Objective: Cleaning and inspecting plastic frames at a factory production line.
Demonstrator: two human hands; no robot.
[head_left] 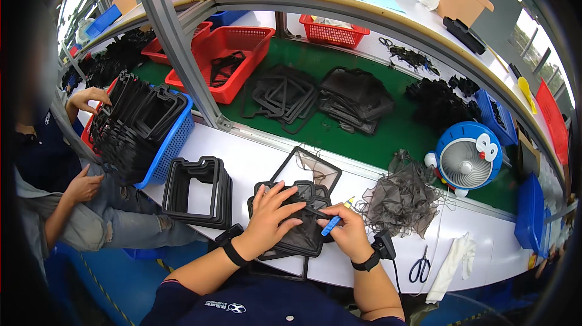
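Note:
On the white table in front of me lies a small stack of black frames with dark mesh (309, 238). My left hand (267, 220) rests on it, fingers spread out. My right hand (350, 235) grips a slim blue pen-like tool (331, 225) with a yellow-green end, at the stack's right side; its exact kind is unclear. Just behind, another black frame (332, 176) lies at a slant with loose threads over it. To the left stands a neat stack of bare black frames (227, 196). A crumpled heap of dark mesh (400, 202) lies to the right.
Scissors (419, 268) and a white glove (451, 268) lie at the right. A blue fan (467, 156) stands behind them. Mesh piles (354, 99) and a red basket (257, 41) sit under the shelf. At left, another person's hands (85, 185) are by a blue crate (171, 147) of frames.

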